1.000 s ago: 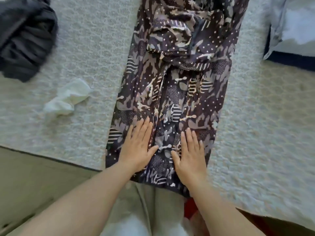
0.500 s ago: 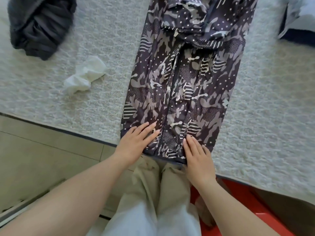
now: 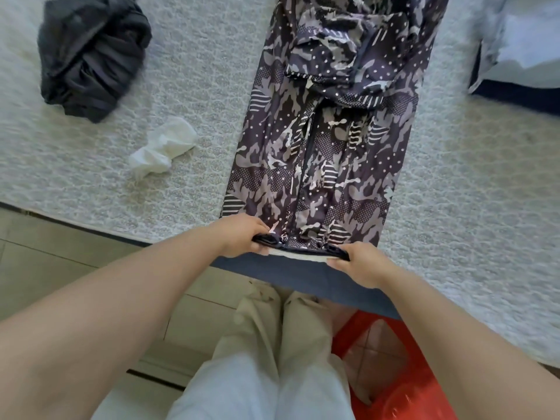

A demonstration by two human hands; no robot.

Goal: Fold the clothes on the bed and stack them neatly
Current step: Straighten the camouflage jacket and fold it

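Head view: both hands at the near hem of the camouflage garment

The left hand [image 3: 242,236] and right hand [image 3: 359,262] each pinched the near hem of the camouflage garment [image 3: 321,153], one at either corner, equally close. The garment lay flat on the bed [image 3: 454,192], its long axis running straight away from the person, so folding it would likely mean carrying the hem forward. A dark crumpled garment [image 3: 91,56] and a small white cloth [image 3: 163,147] lay well apart to the left. A red basket [image 3: 400,389] stood on the tiled floor [image 3: 60,259].
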